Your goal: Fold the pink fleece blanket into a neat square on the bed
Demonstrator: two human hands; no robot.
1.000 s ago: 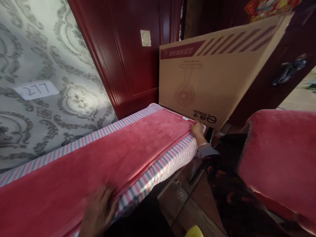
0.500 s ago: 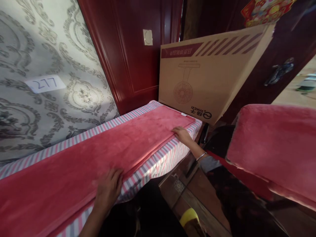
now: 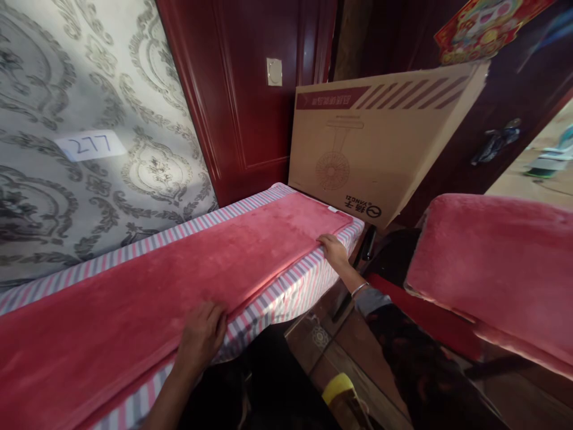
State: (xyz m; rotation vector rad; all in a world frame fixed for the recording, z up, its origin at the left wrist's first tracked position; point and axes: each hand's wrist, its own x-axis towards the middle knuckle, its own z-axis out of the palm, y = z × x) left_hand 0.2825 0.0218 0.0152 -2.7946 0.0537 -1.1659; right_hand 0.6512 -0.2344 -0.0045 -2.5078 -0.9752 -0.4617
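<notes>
A long, folded pink plush mat [image 3: 179,272] lies flat along a narrow surface spread with a striped cloth [image 3: 268,310]. My left hand [image 3: 206,331] rests at the mat's near edge, fingers curled together over it; the fingertips are partly hidden. Farther along the same edge, close to the mat's far right corner, my right hand [image 3: 333,249] pinches the border between thumb and fingers. A small white label [image 3: 333,209] shows at the mat's far end.
A large cardboard box [image 3: 380,143] stands behind the far end, against dark red doors. Patterned wallpaper [image 3: 156,167] with a "277" paper [image 3: 92,145] borders the left. Another pink plush piece [image 3: 492,269] lies at right. A yellow-topped object [image 3: 338,388] is below on the floor.
The view has shifted slightly. Both hands stay at the mat's near edge, with the right hand barely moved along it. The mat lies much the same.
</notes>
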